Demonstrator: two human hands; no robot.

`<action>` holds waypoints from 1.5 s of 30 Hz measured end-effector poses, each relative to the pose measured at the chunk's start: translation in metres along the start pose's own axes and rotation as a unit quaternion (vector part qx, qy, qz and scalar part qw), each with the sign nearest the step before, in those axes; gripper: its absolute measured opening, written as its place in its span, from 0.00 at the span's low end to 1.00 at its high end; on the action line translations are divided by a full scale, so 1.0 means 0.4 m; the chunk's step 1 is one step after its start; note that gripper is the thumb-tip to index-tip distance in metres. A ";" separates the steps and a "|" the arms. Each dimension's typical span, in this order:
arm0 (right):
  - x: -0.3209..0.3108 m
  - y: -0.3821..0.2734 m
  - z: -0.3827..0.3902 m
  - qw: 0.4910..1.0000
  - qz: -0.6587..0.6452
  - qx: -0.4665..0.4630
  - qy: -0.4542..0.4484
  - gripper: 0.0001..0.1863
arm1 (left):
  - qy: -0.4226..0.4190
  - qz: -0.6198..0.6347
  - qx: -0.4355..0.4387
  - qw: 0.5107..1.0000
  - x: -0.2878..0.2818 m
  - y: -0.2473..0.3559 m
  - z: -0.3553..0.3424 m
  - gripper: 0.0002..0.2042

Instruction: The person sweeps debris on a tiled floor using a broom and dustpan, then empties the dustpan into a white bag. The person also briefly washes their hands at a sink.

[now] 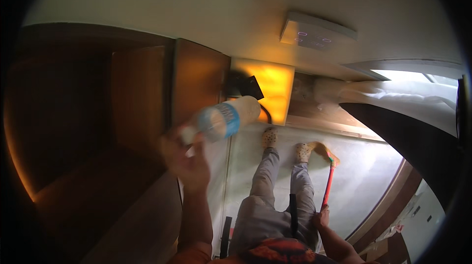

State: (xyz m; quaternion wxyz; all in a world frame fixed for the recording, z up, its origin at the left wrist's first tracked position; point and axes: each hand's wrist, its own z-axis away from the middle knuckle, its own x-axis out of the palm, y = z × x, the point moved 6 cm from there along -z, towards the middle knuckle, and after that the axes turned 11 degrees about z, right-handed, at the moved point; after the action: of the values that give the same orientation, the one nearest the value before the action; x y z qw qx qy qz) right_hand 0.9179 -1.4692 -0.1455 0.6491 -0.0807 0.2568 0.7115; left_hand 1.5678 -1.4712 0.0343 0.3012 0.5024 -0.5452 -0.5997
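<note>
My left hand (192, 163), raised and a little blurred, is closed around the capped neck of a clear plastic bottle (250, 106) with a blue label. The bottle is tilted, its base pointing up and to the right, in front of a wooden cabinet panel. Whether liquid is inside I cannot tell. Down by my right thigh, my right hand (322, 218) grips the red handle of a broom (329, 185). Its tan bristles rest on the floor beside my right shoe.
A lit yellow bedside unit (279, 87) stands ahead, with a black object (241, 85) on top. To the left is a dark open wooden cabinet (140, 101). A bed with white bedding (383, 92) lies at the right behind a dark curved shape (398, 133). A switch panel (317, 32) sits on the wall.
</note>
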 end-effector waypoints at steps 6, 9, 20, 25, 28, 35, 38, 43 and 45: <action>-0.010 0.028 -0.068 0.999 0.042 -0.008 -0.015 0.31 | 0.324 -0.003 0.111 0.940 -0.275 0.404 -0.131 0.21; -0.013 0.038 -0.102 0.998 0.055 -0.043 -0.006 0.30 | 0.357 -0.110 0.137 0.917 -0.282 0.483 -0.176 0.27; 0.020 0.102 -0.141 0.996 0.016 -0.078 0.044 0.27 | 0.386 -0.230 0.084 0.889 -0.323 0.348 -0.309 0.29; 0.018 0.101 -0.130 0.998 0.005 -0.056 0.022 0.31 | 0.393 -0.196 0.081 0.895 -0.314 0.358 -0.311 0.29; 0.003 0.084 -0.121 0.997 -0.003 -0.062 0.037 0.25 | 0.392 -0.166 0.065 0.903 -0.308 0.356 -0.321 0.29; -0.028 0.041 -0.082 0.998 -0.026 -0.052 0.018 0.27 | 0.394 -0.273 0.080 0.874 -0.222 0.401 -0.276 0.29; -0.049 0.025 -0.094 0.999 -0.036 -0.032 0.025 0.25 | 0.295 -0.197 0.201 0.913 -0.108 0.366 -0.160 0.27; -0.065 0.050 -0.212 0.995 -0.046 0.080 0.050 0.26 | -0.021 0.063 -0.245 0.967 0.257 -0.358 -0.035 0.21; -0.040 0.085 -0.264 0.988 -0.114 0.108 -0.002 0.28 | -0.053 -0.051 -0.363 0.929 0.320 -0.676 0.045 0.27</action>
State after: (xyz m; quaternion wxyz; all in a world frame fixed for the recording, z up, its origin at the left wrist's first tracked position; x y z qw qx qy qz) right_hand 0.8644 -1.5338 -0.2199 0.7314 -0.0374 0.3195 0.6014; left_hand 1.5612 -1.5208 -0.2613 0.4023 0.3533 -0.2787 -0.7973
